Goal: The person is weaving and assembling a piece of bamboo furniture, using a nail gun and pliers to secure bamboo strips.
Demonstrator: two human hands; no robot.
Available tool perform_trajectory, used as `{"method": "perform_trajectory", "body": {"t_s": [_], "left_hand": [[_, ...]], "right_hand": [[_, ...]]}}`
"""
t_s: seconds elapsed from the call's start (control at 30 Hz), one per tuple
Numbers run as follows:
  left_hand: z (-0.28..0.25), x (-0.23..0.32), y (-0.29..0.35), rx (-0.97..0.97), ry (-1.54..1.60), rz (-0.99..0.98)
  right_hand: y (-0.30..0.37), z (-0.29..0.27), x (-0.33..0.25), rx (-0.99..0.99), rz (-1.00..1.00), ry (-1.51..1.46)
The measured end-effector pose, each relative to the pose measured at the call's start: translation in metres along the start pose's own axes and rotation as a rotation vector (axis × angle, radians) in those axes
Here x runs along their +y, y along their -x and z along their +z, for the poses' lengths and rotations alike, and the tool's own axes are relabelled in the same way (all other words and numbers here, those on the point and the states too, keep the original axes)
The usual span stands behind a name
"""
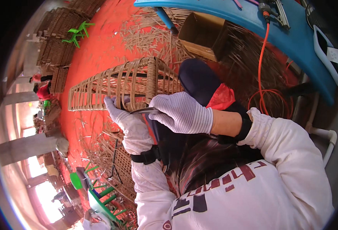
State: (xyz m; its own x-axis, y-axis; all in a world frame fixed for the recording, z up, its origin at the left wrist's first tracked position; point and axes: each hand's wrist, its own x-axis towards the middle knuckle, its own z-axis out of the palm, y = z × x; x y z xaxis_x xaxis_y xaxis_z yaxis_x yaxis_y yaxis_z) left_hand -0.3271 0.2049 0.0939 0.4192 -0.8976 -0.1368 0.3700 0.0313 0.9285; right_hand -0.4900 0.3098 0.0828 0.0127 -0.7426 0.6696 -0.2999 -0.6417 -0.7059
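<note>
A long wicker basket [151, 78] with open, upright cane strands rests across my lap, its narrow end pointing left. My left hand [117, 110], in a pale glove, is closed around the basket's near edge, with its fingertips partly hidden among the strands. In my right hand [182, 113], gloved in striped white, is a slim dark metal tool with a curved, pointed tip [143, 110]. The tip reaches left to the basket's near corner, close to my left fingers. Whether it is a blade or one jaw of cutters, I cannot tell.
A blue table [230, 11] at the upper right bears a power tool [266, 10] with an orange hose [262, 69]. Beneath it stands a cardboard box [203, 34]. Loose cane strips [153, 32] litter the red floor. Green stools [79, 32] and stacked woven pieces [57, 46] stand farther left.
</note>
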Motion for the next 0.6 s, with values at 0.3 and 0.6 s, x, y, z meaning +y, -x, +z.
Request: {"method": "perform_trajectory", "body": {"t_s": [0.3, 0.6], "left_hand": [[-0.003, 0.006, 0.007, 0.080, -0.033, 0.019], [-0.013, 0.003, -0.008, -0.003, 0.011, -0.033]], "right_hand": [[0.004, 0.014, 0.003, -0.064, -0.103, -0.033], [0.010, 0.000, 0.016, 0.125, 0.068, -0.441]]}}
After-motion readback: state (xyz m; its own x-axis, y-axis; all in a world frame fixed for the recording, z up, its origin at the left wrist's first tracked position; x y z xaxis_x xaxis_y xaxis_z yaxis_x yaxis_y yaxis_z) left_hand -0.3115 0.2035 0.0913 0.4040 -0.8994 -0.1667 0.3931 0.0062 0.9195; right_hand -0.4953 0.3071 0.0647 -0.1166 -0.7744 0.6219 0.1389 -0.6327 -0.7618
